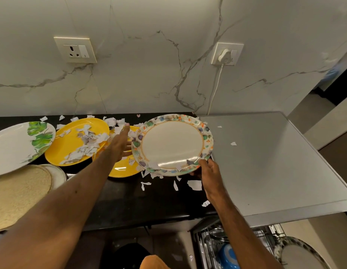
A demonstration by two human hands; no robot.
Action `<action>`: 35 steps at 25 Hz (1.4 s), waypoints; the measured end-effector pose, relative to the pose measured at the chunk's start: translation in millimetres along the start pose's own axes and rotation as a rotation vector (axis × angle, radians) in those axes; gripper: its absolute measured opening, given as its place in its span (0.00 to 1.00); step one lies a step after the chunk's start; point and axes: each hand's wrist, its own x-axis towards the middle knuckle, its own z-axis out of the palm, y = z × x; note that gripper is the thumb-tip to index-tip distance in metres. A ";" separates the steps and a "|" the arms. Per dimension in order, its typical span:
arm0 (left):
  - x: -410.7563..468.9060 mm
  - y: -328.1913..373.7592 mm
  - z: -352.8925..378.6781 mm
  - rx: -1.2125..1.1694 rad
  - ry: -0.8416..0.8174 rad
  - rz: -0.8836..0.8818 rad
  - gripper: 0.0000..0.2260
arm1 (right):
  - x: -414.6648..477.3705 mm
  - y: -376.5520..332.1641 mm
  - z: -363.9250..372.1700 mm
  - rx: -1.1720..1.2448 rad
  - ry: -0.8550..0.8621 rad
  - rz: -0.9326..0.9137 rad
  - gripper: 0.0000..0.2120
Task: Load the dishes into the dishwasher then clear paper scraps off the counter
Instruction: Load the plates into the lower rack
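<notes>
Hardly any writing here can be read. One paper scrap (131, 161) on the near yellow plate (120, 168), at about 8 o'clock from the floral-rimmed plate (172, 144), bears a few dark printed letters, too small and blurred to make out. The heaped scraps (87, 140) on the far yellow plate (58, 150), toward 9 o'clock, show grey lines of print, likewise illegible. The wall socket (75, 49), at 11 o'clock, has a small dark mark on its switch, not a legible sign.

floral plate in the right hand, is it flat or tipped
Tipped. The right hand grips the floral plate by its near rim, its face tilted toward the camera; paper scraps sit at the low rim.
</notes>
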 end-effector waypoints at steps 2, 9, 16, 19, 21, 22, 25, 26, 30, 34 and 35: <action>-17.6 -4.9 5.8 -0.101 -0.223 -0.039 0.23 | 2.7 -2.4 1.1 0.002 -0.051 0.017 0.12; -15.2 -9.7 0.8 -0.011 0.059 0.338 0.17 | -3.5 -14.0 40.4 -0.803 0.043 -0.355 0.29; -37.8 -3.8 14.9 0.052 0.236 0.522 0.18 | -26.9 -12.5 102.9 -0.831 -0.331 -0.453 0.22; -49.1 -5.2 20.8 0.089 0.335 0.579 0.20 | -36.4 -12.5 114.3 -0.822 -0.460 -0.565 0.25; -50.8 -3.1 17.7 0.116 0.376 0.621 0.24 | -37.9 -7.9 108.2 -0.865 -0.471 -0.575 0.27; -50.9 -1.6 13.4 0.115 0.390 0.626 0.25 | -36.5 -3.4 101.9 -0.898 -0.462 -0.566 0.25; -51.6 0.8 0.7 0.111 0.406 0.600 0.26 | -30.5 7.7 78.3 -0.954 -0.358 -0.542 0.17; -51.5 0.3 -1.9 0.102 0.402 0.611 0.25 | -27.6 7.9 71.6 -0.933 -0.310 -0.534 0.16; -52.3 -2.7 -6.7 0.161 0.402 0.791 0.28 | -13.9 -0.9 53.8 -0.846 -0.170 -0.503 0.14; -61.2 9.2 -0.2 0.271 0.343 0.926 0.26 | -1.3 -2.6 35.5 -0.721 -0.032 -0.413 0.15; -63.0 13.2 2.6 0.249 0.312 0.894 0.26 | -0.1 -3.1 32.3 -0.651 0.033 -0.397 0.16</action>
